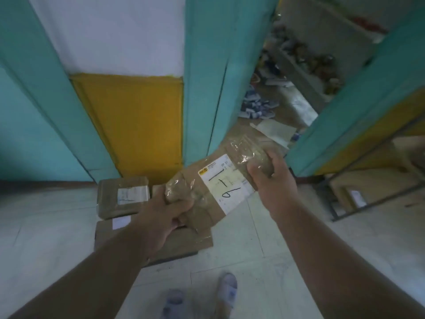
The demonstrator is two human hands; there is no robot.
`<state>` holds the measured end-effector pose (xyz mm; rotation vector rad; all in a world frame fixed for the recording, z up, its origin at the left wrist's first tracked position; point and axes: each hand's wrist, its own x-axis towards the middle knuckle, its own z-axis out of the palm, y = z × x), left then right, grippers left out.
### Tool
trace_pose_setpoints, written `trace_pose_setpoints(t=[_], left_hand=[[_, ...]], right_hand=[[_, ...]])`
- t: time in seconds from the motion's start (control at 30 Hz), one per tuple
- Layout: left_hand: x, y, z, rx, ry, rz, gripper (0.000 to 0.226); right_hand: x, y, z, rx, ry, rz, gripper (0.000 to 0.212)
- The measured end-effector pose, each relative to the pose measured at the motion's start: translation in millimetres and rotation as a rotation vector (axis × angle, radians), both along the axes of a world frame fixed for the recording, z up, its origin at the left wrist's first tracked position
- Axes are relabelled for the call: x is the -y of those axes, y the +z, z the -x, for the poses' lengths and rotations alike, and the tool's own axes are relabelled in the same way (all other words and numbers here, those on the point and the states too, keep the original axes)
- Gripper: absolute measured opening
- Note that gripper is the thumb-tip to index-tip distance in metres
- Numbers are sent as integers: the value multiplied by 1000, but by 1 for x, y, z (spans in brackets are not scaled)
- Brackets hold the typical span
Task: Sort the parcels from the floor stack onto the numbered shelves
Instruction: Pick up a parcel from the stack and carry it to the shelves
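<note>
The parcel [208, 199] is brown cardboard under shiny clear tape, with a white label [226, 184] bearing a yellow corner mark and black handwritten strokes. Parcels on the floor [124, 199] are brown with white labels. The wall [34, 125] is turquoise, with a mustard-yellow panel [138, 125] under white. The floor tiles [46, 226] are pale grey-white.

Head-worn view, forward and downward.
</note>
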<state>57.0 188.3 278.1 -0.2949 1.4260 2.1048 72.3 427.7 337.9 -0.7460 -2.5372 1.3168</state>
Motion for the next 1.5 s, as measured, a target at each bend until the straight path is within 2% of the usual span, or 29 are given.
trace_pose_setpoints(t=[0.07,0.2,0.4,0.47,0.63,0.8,0.9,0.97,1.03,1.13,1.2,1.3,1.4,1.5], left_hand=[[-22,10,-11,-38,-108,-5,60],[-90,29,-32,-71,-353,-18,42],[-247,30,-75,-121,-562,84,42],[-310,30,-102,-116,-574,61,43],[-459,51,-178,-79,-675,-62,61],[-584,70,-198,-231,-839,-22,60],[-654,72,-191,-375,-981,15,84],[-704,70,-187,-400,-994,12,85],[-760,69,-185,-400,-973,-2,87],[-843,86,-188,-441,-957,32,63],[-898,100,-194,-450,-1008,-10,50],[-974,120,-209,-512,-1129,-88,42],[-1055,139,-228,-575,-1139,-100,20],[-1145,169,-242,-665,-1074,-135,23]], right_hand=[[-20,6,-24,-9,-93,21,52],[-85,19,-79,-60,-286,-2,50],[-212,37,-177,-155,-470,-42,54],[-259,46,-210,-194,-520,-40,61],[-378,76,-288,-265,-638,-21,81],[-495,85,-322,-328,-671,55,90],[-555,85,-319,-359,-640,73,78],[-593,82,-316,-422,-639,59,56],[-627,76,-317,-459,-625,133,54],[-672,66,-328,-448,-630,248,46],[-707,70,-340,-494,-666,275,43],[-768,80,-364,-556,-739,230,42],[-834,82,-389,-608,-790,200,38],[-905,83,-413,-598,-788,151,36]])
